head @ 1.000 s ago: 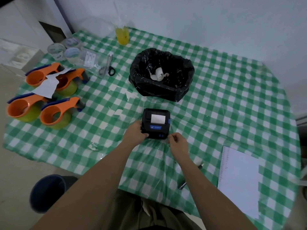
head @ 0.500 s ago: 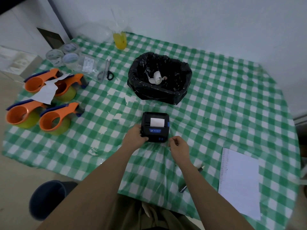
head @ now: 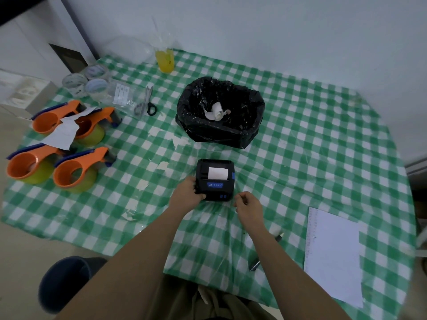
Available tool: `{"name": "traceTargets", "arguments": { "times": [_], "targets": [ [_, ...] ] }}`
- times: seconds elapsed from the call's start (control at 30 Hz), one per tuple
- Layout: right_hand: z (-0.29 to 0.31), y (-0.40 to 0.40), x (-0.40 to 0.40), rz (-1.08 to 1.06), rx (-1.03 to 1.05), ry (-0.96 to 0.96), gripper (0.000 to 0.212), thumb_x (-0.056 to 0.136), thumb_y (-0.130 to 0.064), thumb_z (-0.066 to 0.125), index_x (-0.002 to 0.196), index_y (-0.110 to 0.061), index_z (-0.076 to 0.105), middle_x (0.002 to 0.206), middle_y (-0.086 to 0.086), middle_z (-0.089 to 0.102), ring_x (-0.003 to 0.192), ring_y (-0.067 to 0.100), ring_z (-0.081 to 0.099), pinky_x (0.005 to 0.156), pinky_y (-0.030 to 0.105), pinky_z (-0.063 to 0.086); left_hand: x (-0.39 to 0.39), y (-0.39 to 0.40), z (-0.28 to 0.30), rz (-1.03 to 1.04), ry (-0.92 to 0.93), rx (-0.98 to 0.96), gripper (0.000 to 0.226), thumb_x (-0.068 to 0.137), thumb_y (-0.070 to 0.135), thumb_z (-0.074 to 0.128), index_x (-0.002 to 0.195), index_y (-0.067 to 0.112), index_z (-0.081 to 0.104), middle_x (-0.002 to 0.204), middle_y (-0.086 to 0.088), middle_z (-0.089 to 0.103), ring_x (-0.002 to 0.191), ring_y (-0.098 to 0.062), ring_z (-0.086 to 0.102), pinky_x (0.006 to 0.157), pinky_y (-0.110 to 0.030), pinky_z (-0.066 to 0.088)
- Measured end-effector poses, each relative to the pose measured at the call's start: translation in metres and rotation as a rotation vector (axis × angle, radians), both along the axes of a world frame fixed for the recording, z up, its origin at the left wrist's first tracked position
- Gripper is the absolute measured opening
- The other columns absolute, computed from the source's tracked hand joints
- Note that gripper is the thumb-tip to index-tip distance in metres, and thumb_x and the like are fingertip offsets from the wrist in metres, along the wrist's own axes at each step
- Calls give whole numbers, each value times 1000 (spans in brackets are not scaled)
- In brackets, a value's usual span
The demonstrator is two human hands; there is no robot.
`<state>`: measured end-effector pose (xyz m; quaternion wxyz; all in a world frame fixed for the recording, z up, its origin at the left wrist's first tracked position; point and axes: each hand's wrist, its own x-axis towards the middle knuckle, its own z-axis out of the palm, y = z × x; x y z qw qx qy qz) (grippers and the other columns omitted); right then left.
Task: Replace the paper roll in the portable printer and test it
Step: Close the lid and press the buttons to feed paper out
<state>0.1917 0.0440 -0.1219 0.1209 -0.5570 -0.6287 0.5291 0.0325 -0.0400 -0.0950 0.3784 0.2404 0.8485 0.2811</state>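
Observation:
A small black portable printer (head: 215, 180) with a blue label and blue buttons sits on the green checked tablecloth (head: 300, 158) near the table's front. A strip of white paper (head: 217, 173) shows at its top slot. My left hand (head: 187, 193) grips the printer's left front corner. My right hand (head: 248, 205) rests just off its right front corner, fingers curled, holding nothing that I can see. Behind the printer stands a bin lined with a black bag (head: 220, 113), with a used white paper curl (head: 215, 112) inside.
Several orange tape dispensers (head: 76, 169) stand at the left. Scissors (head: 147, 103), clear tape rolls (head: 92, 83) and a yellow drink bag (head: 165, 58) lie at the back left. A white sheet (head: 332, 255) and a pen (head: 265, 252) lie at the right front. A dark bucket (head: 64, 282) is on the floor.
The view has shifted slightly. My right hand has drawn a little away from the printer's right side. My left hand still holds the printer.

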Motion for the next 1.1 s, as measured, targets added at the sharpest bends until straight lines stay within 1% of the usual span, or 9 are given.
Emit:
{"name": "traceTargets", "arguments": {
  "times": [0.3,0.53,0.7,0.77,0.83,0.9,0.97,1.03,1.1],
  "targets": [
    [1,-2,3,2,-8,-8,15,93,-17,50,83,-11,61,78,9,64,68,19,55,69,37,50,0,-4,-1,7,-10,42,56,76,10,72,126,4,45,126,-17,60,118,-30,57,97,-47,49],
    [4,-7,9,21,-18,-16,21,94,-17,50,74,-18,56,72,5,60,57,15,49,54,27,40,5,-9,-1,58,-82,134,56,77,6,69,129,9,47,131,-15,58,120,-29,56,100,-42,47],
    [5,-13,13,43,-4,-30,17,94,-18,51,80,-14,59,70,1,60,55,12,48,51,24,40,6,-20,0,73,-174,178,62,78,2,69,134,9,43,136,-17,51,122,-34,52,101,-44,45],
    [5,-14,14,47,7,-39,14,94,-19,51,85,-13,60,75,2,61,56,11,48,52,24,40,8,-27,-1,87,-162,163,62,80,8,68,136,9,41,138,-15,50,123,-32,51,103,-46,44],
    [5,-14,14,49,23,-60,11,93,-20,53,97,-12,61,84,2,61,59,9,50,53,22,40,10,-33,-3,111,-135,137,56,83,9,65,135,7,42,138,-15,49,122,-30,51,100,-40,44],
    [7,-14,10,47,58,-72,25,91,-23,58,114,-14,55,95,1,59,68,8,53,56,22,42,12,-37,-5,132,-109,125,48,85,8,62,131,5,46,137,-17,51,118,-30,54,96,-38,45],
    [10,-13,3,54,109,-38,41,88,-22,62,126,-16,48,108,0,56,82,13,57,68,26,48,13,-42,-7,141,-95,120,43,86,9,60,128,4,49,134,-18,53,114,-30,56,97,-38,45],
    [12,-12,-4,83,155,2,48,87,-18,64,131,-15,45,116,-3,49,98,14,53,82,32,50,14,-47,-7,150,-94,115,41,87,10,59,127,4,50,133,-17,54,114,-29,56,98,-39,45],
    [11,-11,-8,132,196,-1,46,86,-16,65,129,-16,48,120,-2,47,104,16,53,88,34,51,15,-49,-7,151,-89,125,38,88,10,58,126,5,51,133,-16,54,112,-29,57,98,-39,46]
  ]
}}
